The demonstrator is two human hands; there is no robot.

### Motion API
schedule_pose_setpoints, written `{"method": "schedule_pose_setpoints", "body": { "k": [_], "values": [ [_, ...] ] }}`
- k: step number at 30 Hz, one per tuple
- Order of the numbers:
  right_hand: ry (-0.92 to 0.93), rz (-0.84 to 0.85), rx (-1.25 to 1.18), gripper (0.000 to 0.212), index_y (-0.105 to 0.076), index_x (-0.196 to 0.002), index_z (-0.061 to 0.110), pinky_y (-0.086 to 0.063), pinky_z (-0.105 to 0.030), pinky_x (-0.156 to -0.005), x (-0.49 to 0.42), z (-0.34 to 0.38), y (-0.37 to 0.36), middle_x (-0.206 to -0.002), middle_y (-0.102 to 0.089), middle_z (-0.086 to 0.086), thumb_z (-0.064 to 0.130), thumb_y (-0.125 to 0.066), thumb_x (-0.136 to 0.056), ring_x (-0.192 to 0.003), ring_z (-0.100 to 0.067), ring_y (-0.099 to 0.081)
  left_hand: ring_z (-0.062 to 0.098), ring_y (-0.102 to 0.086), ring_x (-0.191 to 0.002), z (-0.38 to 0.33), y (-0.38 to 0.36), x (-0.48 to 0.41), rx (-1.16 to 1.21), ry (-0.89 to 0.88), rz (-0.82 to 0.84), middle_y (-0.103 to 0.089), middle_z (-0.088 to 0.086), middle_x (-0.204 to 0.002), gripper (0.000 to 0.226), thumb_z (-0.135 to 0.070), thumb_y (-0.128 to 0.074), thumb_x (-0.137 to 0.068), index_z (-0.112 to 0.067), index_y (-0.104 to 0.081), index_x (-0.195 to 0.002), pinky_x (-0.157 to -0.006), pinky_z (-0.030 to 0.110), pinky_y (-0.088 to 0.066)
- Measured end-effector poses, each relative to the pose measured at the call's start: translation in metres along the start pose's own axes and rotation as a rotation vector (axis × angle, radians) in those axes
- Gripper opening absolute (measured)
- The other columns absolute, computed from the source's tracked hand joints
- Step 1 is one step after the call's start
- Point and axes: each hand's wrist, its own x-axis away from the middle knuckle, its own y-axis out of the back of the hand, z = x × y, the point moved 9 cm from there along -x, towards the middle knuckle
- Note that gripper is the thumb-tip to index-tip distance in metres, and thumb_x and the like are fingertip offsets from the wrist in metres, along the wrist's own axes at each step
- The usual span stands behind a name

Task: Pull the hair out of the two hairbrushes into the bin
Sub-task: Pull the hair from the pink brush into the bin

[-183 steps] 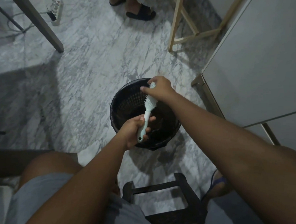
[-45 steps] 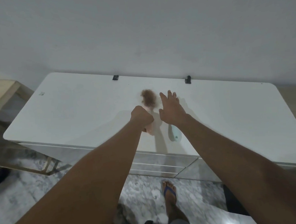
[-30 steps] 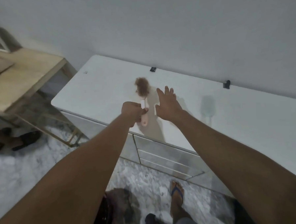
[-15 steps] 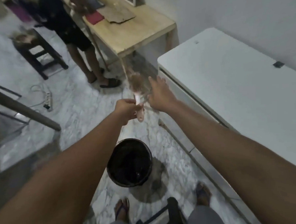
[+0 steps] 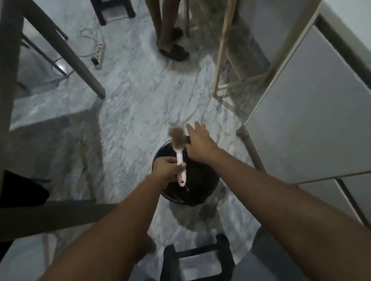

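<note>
My left hand (image 5: 167, 168) grips the handle of a pink hairbrush (image 5: 179, 160), held upright over the black bin (image 5: 201, 182) on the marble floor. A brown clump of hair (image 5: 176, 135) fills the brush head, which sits over the bin's far rim. Right beside that clump, on its right, is my right hand (image 5: 198, 143), fingers spread and holding nothing. The other hairbrush is out of view.
A white cabinet (image 5: 321, 116) stands at the right. A wooden table's legs (image 5: 220, 52) rise behind the bin, a person's legs in dark sandals (image 5: 171, 48) beyond. Dark table legs (image 5: 68, 52) and a power strip (image 5: 98, 54) lie left. A dark stool (image 5: 197, 264) is under me.
I have turned from the white cabinet to the floor. The pink brush came off the cabinet top in my left hand and is now over the bin, right hand alongside.
</note>
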Motion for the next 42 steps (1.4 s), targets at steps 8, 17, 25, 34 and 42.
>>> {"method": "schedule_pose_setpoints", "body": {
  "k": [8, 17, 25, 34, 42],
  "values": [
    [-0.038, 0.09, -0.189, 0.059, -0.026, -0.156, 0.012, -0.042, -0.031, -0.102, -0.008, -0.061, -0.149, -0.147, -0.047, -0.017, 0.01, -0.049, -0.101, -0.129, -0.031, -0.051, 0.035, -0.07, -0.099, 0.143, -0.018, -0.085, 0.035, 0.07, 0.03, -0.071, 0.022, -0.106, 0.028, -0.009, -0.078, -0.082, -0.003, -0.067, -0.107, -0.086, 0.055, -0.057],
    [-0.026, -0.059, -0.377, 0.036, -0.068, -0.126, 0.009, -0.045, -0.013, -0.09, 0.015, -0.078, -0.173, -0.119, -0.073, -0.009, 0.013, -0.072, -0.09, -0.109, -0.016, -0.068, 0.023, -0.07, -0.091, 0.188, -0.021, -0.063, 0.193, 0.102, 0.191, -0.069, 0.016, -0.113, 0.028, -0.006, -0.066, -0.092, -0.007, -0.057, -0.119, -0.08, 0.048, -0.059],
    [-0.075, -0.202, -0.521, 0.015, -0.079, -0.098, 0.014, -0.053, -0.014, -0.076, -0.003, -0.093, -0.169, -0.088, -0.078, 0.0, 0.019, -0.079, -0.084, -0.082, -0.007, -0.071, 0.013, -0.046, -0.055, 0.171, -0.037, -0.075, 0.395, 0.067, 0.264, -0.051, 0.003, -0.08, 0.018, -0.003, -0.04, -0.1, -0.016, -0.048, -0.112, -0.052, 0.029, -0.042],
    [-0.111, -0.259, -0.306, 0.009, -0.076, -0.095, 0.014, -0.048, -0.02, -0.078, -0.025, -0.12, -0.156, -0.092, -0.073, 0.001, 0.014, -0.068, -0.092, -0.085, -0.01, -0.065, 0.009, -0.032, -0.047, 0.185, -0.038, -0.101, 0.559, 0.058, 0.181, -0.042, -0.003, -0.067, 0.017, -0.017, -0.037, -0.101, -0.018, -0.054, -0.104, -0.047, 0.021, -0.025],
    [-0.473, -0.647, -0.679, 0.011, -0.07, -0.09, 0.016, -0.053, -0.023, -0.072, -0.025, -0.164, -0.149, -0.088, -0.068, 0.003, 0.01, -0.061, -0.093, -0.079, -0.012, -0.064, 0.009, -0.032, -0.049, 0.187, -0.038, -0.111, 0.619, 0.013, 0.17, -0.043, -0.003, -0.068, 0.02, -0.018, -0.036, -0.102, -0.016, -0.056, -0.108, -0.046, 0.021, -0.026]
  ]
}}
